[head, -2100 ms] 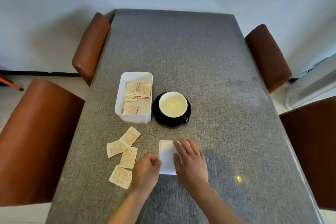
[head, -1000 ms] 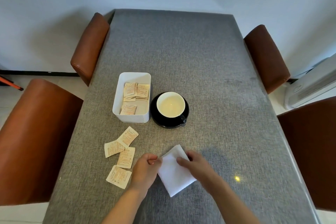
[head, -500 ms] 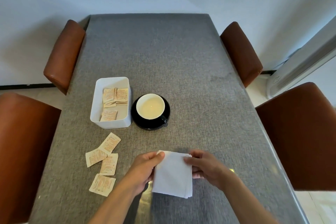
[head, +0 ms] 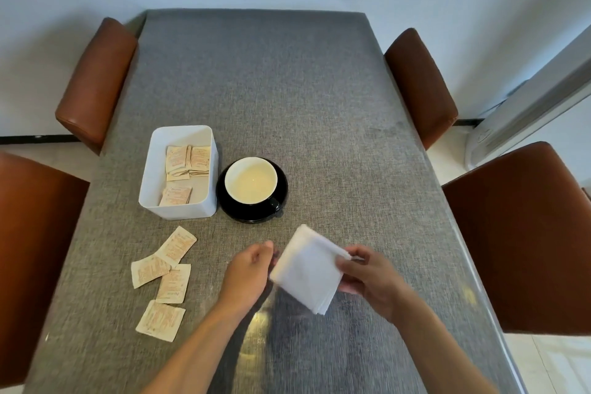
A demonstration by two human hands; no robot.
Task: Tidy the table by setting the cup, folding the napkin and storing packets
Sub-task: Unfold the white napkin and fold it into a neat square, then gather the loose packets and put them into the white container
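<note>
A folded white napkin [head: 307, 269] is lifted off the grey table [head: 319, 105], tilted. My right hand [head: 367, 278] pinches its right edge. My left hand [head: 249, 272] sits at the napkin's left edge with fingers curled; whether it grips the napkin is unclear. A white cup [head: 251, 180] stands on a black saucer [head: 281, 198] in front of my hands. Left of it a white box [head: 153, 176] holds several packets [head: 187, 160]. Several loose packets [head: 166, 278] lie on the table, left of my left hand.
Brown chairs stand at both long sides: two on the left [head: 96, 80] [head: 28, 249] and two on the right [head: 419, 83] [head: 524, 233]. A white appliance [head: 511, 125] stands by the wall at the far right.
The napkin lay flat under both hands, then was picked up and turned. It now hangs tilted from my right hand. The view shifted to the right.
</note>
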